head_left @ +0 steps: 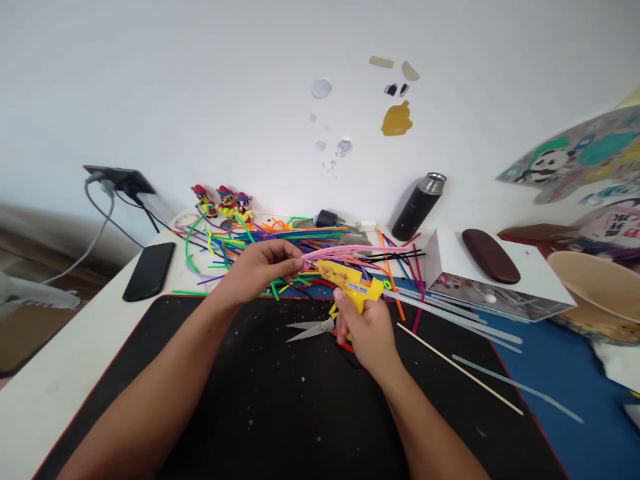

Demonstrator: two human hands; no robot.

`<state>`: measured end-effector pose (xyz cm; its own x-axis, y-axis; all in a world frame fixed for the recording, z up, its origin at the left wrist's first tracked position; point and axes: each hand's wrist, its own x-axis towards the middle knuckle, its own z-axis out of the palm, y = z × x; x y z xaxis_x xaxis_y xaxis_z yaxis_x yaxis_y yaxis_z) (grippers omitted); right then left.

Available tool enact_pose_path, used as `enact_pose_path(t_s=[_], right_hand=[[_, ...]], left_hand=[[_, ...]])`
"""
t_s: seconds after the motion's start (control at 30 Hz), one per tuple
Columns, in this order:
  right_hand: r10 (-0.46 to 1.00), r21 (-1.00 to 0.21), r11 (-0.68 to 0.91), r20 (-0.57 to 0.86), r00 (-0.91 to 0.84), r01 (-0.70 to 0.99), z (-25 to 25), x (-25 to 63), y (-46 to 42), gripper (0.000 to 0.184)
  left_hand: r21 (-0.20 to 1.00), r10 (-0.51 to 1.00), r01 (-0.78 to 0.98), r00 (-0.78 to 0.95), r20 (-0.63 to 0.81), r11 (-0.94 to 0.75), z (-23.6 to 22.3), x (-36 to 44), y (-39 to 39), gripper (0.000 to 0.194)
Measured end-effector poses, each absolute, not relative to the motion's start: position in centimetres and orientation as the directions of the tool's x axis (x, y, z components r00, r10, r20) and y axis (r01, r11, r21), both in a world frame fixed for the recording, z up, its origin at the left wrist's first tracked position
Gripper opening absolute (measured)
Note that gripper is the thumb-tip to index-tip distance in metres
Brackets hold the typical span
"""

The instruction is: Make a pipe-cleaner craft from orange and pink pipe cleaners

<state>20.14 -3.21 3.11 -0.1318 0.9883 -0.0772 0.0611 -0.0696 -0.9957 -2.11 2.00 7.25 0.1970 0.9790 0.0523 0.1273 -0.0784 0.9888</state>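
My left hand (270,262) pinches one end of a bundle of pink pipe cleaners (345,252), whose loose ends fan out to the right. My right hand (367,327) is wrapped round the grip of a yellow hot glue gun (343,275). The gun's nozzle points left and meets the pinched end of the pink bundle; whether glue is coming out is too small to tell. A clear glue stick (400,295) seems to run out behind the gun. Beneath the right hand lies a pair of scissors (313,330), its blades spread and its handles partly hidden.
Many coloured pipe cleaners (240,247) are heaped behind my hands. Several glue sticks (480,323) and a wooden stick (460,369) lie right on the black mat (280,413). A phone (149,271) is left; a black flask (419,207) and white box (500,283) stand right.
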Motion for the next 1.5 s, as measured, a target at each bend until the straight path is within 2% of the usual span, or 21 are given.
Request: enact_pose_path(t_s=[0.43,1.13,1.5], right_hand=[[0.988,-0.996,-0.068,-0.075,-0.133,0.059,3.5,20.12,-3.24,0.064],[0.988,-0.995,-0.073,-0.082,-0.128,0.075,3.69,20.14,-3.25,0.062],[0.989,-0.995,-0.061,-0.071,-0.128,0.078,3.72,20.21,-3.23,0.06]], left_hand=[[0.989,0.977,0.125,0.204,0.056,-0.083,7.37,-2.07,1.94,0.021],[0.989,0.981,0.132,0.19,0.044,-0.069,7.33,-2.05,1.92,0.031],[0.987,0.981,0.142,0.19,0.045,-0.072,7.39,-2.03,1.86,0.029]])
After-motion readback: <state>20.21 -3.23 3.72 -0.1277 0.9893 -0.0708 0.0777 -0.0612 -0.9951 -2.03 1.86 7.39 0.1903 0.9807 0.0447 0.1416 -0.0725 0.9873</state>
